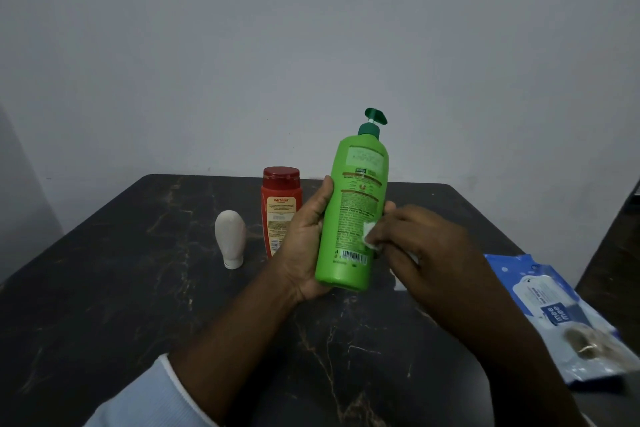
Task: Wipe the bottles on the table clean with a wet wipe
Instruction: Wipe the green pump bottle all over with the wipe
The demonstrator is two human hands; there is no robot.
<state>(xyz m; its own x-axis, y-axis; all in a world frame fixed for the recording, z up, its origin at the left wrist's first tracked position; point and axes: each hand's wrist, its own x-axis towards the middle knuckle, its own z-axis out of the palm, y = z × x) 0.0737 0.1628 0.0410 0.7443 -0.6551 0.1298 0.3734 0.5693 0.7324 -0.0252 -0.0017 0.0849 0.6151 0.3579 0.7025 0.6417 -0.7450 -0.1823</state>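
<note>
Both hands are raised over the dark marble-look table [145, 305], just past centre. L hand [304, 239] is wrapped round the lower body of the green pump bottle [353, 215], palm under its L side, thumb up along the edge w/ tip near mid-height, fingertips showing round the R side; bottle is held off the tabletop, tilted slightly to 1 o'clock, back label & barcode facing the camera. R hand [419, 246] is closed on a bunched white wet wipe [370, 236], which is pressed vs the bottle's lower R side, just above the barcode; only a small crumpled part of the wipe is seen past the fingers, plus a bit below the hand. A pale blue sleeve [145, 399] is seen at 7 o'clock on the L forearm.

At 4 o'clock, by the table's R edge, a blue-and-white wet wipe pack [557, 315] is laid flat, well apart from the hands; flap state can't be told.

Farther back at 10 o'clock, a small white bottle [230, 239] is stood cap-down. Just R of it, a red shampoo bottle [280, 211] w/ red cap is stood upright, partly hidden behind the L hand. Dark green pump head [375, 116] is seen at 12 o'clock vs the plain grey wall [311, 28].
</note>
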